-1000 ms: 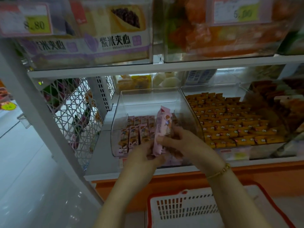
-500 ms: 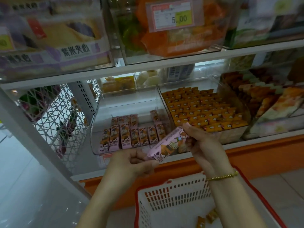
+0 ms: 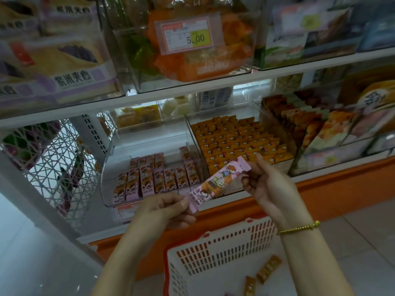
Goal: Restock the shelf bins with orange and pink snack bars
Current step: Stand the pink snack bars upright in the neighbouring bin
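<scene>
below the bar (image 3: 219,183), white basket (image 3: 215,248)

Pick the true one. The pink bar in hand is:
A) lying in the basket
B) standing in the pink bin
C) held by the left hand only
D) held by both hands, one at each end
D: the left hand pinches the lower end of the pink bar and the right hand the upper end, in front of the pink bin.
</scene>
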Demonstrator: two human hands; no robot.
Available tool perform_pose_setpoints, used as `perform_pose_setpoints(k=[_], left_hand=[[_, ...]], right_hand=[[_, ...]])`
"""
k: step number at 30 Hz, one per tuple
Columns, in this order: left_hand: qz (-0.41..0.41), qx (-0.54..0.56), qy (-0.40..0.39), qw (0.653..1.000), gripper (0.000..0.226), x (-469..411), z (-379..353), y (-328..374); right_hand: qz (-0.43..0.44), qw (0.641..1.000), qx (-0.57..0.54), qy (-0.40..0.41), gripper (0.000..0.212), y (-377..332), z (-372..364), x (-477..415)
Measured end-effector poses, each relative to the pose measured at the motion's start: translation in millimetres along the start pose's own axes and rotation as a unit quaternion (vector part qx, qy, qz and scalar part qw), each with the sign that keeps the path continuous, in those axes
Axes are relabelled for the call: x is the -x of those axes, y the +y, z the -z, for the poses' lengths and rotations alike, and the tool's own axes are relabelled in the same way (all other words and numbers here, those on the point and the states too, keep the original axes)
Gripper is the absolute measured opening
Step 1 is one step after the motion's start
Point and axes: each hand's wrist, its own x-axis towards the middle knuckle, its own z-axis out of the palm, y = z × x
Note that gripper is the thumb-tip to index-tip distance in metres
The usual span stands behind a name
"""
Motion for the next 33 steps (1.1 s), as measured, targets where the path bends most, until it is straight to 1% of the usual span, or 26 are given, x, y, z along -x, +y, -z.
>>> perform_pose_setpoints(k=[3,6,7,9,11,13,15,17,20,22,24,26,27,28,29,30,31,32,33], left_hand=[[0.009,-0.003,0.002,1.000,0.023,-1.2,-1.1,0.6],[0.013,-0.001,0.002,1.000,0.019,-1.0,-2.5,0.1],[0.014,0.016,0.000,1.000,0.017,-0.5,-3.0,1.2],[0.027,0.101,-0.001,0.995,0.022,0.0,-2.2,5.0],[0.065,0.219,0.004,0.974,0.031,-0.6,2.3,9.1],[0.116,0.291,-0.017,0.950,0.043,-1.6,8.2,9.9],[0.156,0.333,-0.064,0.928,0.051,-2.0,11.5,8.3],[0.167,0.364,-0.088,0.912,0.048,-3.2,12.9,5.8],[0.155,0.385,-0.079,0.906,0.040,-6.5,16.7,4.3],[0.146,0.388,-0.067,0.908,0.041,-8.9,22.0,1.6],[0.132,0.396,-0.054,0.907,0.043,-11.4,25.5,-2.3],[0.102,0.408,-0.018,0.907,0.035,-14.5,25.0,-3.0],[0.074,0.399,0.013,0.914,0.029,-17.4,24.8,-3.3],[0.038,0.364,0.055,0.929,0.025,-19.9,24.4,-2.7],[0.001,0.305,0.106,0.946,0.023,-21.6,24.6,-2.2],[-0.035,0.234,0.161,0.958,0.020,-23.0,24.9,-1.4],[-0.068,0.162,0.215,0.961,0.018,-22.9,25.2,-0.9],[-0.102,0.095,0.259,0.956,0.021,-22.4,25.3,-2.0],[-0.135,0.035,0.292,0.946,0.024,-22.0,24.9,-3.5]], right_hand=[[0.000,1.000,0.001,-0.022,0.049,-2.0,2.4,0.6],[0.015,0.996,0.076,-0.049,0.034,-1.4,2.8,3.2],[0.022,0.992,0.107,-0.058,0.029,-0.4,2.0,4.5],[0.035,0.986,0.147,-0.071,0.020,1.1,-1.5,8.0],[0.045,0.982,0.157,-0.094,0.016,2.4,-3.6,10.6],[0.053,0.975,0.170,-0.135,0.019,1.3,-6.2,14.3],[0.076,0.953,0.232,-0.182,0.029,-2.7,-8.9,16.2],[0.108,0.917,0.309,-0.228,0.034,-10.5,-13.6,15.1],[0.140,0.869,0.376,-0.291,0.030,-22.7,-23.8,6.0],[0.158,0.846,0.400,-0.315,0.023,-26.1,-33.7,-2.0],[0.174,0.835,0.411,-0.322,0.023,-24.6,-44.8,-11.6],[0.206,0.827,0.433,-0.293,0.029,-18.9,-55.9,-23.3],[0.226,0.823,0.452,-0.260,0.031,-13.8,-59.7,-31.8],[0.232,0.828,0.459,-0.225,0.034,-7.8,-63.2,-39.9],[0.216,0.845,0.448,-0.195,0.035,-1.9,-67.9,-46.1],[0.177,0.870,0.425,-0.176,0.034,3.7,-73.6,-51.2],[0.127,0.894,0.395,-0.168,0.032,8.3,-80.1,-55.2],[0.075,0.908,0.375,-0.173,0.033,11.2,-87.0,-58.8],[0.037,0.911,0.366,-0.189,0.038,14.3,-93.7,-62.7]])
